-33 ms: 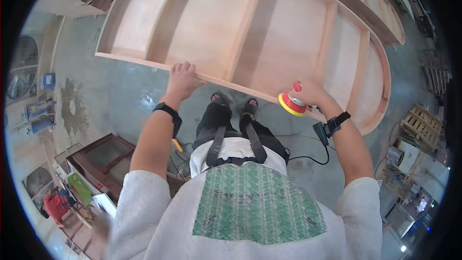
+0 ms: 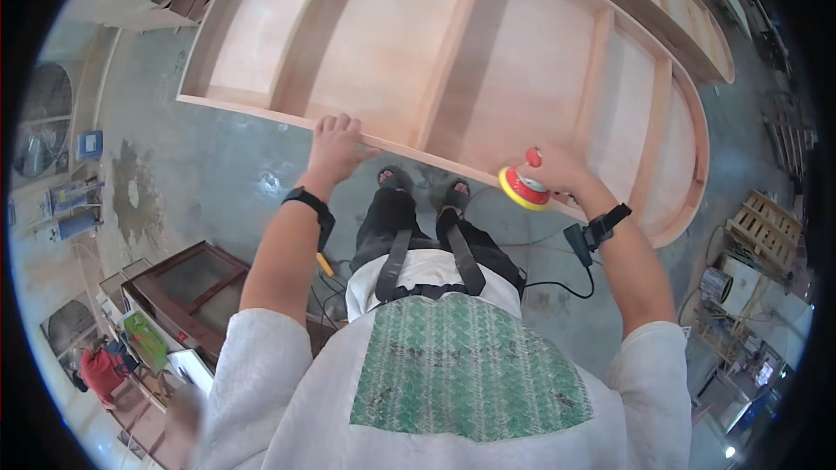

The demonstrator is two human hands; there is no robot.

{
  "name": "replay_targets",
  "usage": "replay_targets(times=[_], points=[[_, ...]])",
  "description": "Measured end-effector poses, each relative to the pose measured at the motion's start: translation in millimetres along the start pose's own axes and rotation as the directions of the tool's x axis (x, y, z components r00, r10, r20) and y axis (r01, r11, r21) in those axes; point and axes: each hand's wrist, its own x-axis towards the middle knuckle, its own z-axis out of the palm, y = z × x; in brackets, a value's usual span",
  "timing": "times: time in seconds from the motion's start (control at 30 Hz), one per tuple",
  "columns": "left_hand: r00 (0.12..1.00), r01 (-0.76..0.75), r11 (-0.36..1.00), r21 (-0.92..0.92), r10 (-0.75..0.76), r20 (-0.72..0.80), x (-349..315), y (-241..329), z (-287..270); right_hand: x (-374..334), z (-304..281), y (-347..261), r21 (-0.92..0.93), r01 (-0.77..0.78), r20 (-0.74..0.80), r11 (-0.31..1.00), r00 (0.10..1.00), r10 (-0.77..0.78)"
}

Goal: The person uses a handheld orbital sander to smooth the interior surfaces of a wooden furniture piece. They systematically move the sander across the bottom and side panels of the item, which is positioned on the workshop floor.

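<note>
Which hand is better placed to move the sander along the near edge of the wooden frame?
The right hand, most likely: it holds the red and yellow sander at the near edge of the wooden frame. The left hand rests on that edge farther left, holding no tool.

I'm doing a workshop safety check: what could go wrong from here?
The round red-and-yellow sander in the right hand is at the narrow near rim of the wooden frame, so it might slip off or mark that edge. If dropped, it could land on what looks like open-toed footwear. The black cable looping from the right wrist strap might snag.
</note>
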Motion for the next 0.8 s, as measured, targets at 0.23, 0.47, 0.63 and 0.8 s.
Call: replay_targets(times=[0.23,0.47,0.63,0.8], points=[[0.985,-0.170,0.969,-0.178,0.160,-0.070,-7,-36,6,8,94,-146,-0.387,0.462,-0.333,0.798,0.737,-0.588],[0.956,-0.094,0.979,-0.182,0.038,-0.290,-21,-198,-17,62,82,-291,-0.235,0.309,-0.258,0.922,0.894,-0.366],[0.980,-0.096,0.989,-0.109,0.074,-0.187,1,-357,-45,137,59,-307,-0.041,0.008,-0.015,0.999,1.000,-0.008],[0.974,-0.136,0.986,-0.093,0.116,-0.194,-8,-411,-48,94,93,-356,-0.252,0.181,-0.301,0.951,0.919,-0.255]])
